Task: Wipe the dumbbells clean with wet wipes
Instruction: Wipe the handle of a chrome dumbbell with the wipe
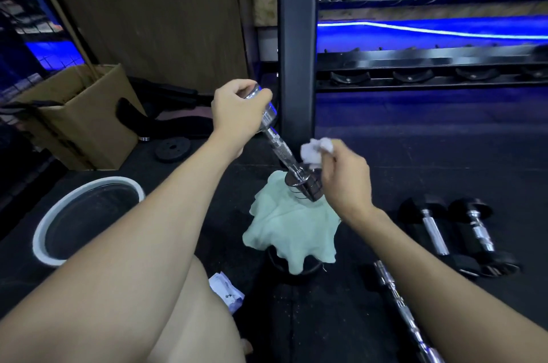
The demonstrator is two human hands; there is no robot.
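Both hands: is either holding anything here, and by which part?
The left hand grips the tilted chrome dumbbell by its upper end. The right hand pinches a crumpled white wipe in its fingertips, against the bar.

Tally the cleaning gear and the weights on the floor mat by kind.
Chrome dumbbell held tilted: 1
Black-ended dumbbells lying on the mat: 2
Crumpled white wet wipe: 1
Pale green cloth: 1
White-rimmed round basin: 1
Total: 6

A cardboard box stands behind a white-rimmed basin on the floor.
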